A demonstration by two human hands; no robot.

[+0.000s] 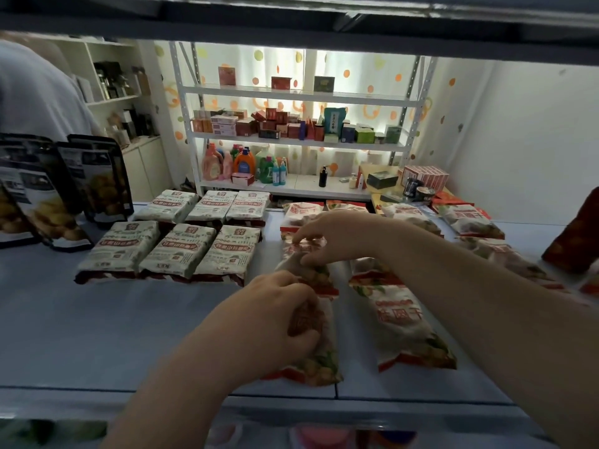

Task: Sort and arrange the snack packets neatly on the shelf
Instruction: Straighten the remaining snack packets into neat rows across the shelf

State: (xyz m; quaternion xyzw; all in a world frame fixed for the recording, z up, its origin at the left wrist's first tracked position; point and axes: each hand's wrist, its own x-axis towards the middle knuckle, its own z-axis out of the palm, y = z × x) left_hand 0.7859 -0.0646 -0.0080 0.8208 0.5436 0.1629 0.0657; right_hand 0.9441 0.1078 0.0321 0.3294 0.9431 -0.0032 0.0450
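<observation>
On the pale blue shelf (129, 335) lies a long white and red snack packet (319, 361), running front to back. My left hand (275, 315) grips its near half, fingers curled round it. My right hand (327, 236) pinches its far end. A second packet of the same kind (402, 319) lies flat just to the right. More of these packets (470, 222) lie at the back right. Several white rectangular packets (175, 247) lie in two neat rows at the left centre. Dark upright pouches (64, 189) lean at the far left.
The underside of an upper shelf (291, 24) hangs close overhead. A red bag (577, 238) stands at the right edge. Behind the shelf stands a white rack (298, 140) of boxes and bottles. A person in a white top (32, 85) is at the back left.
</observation>
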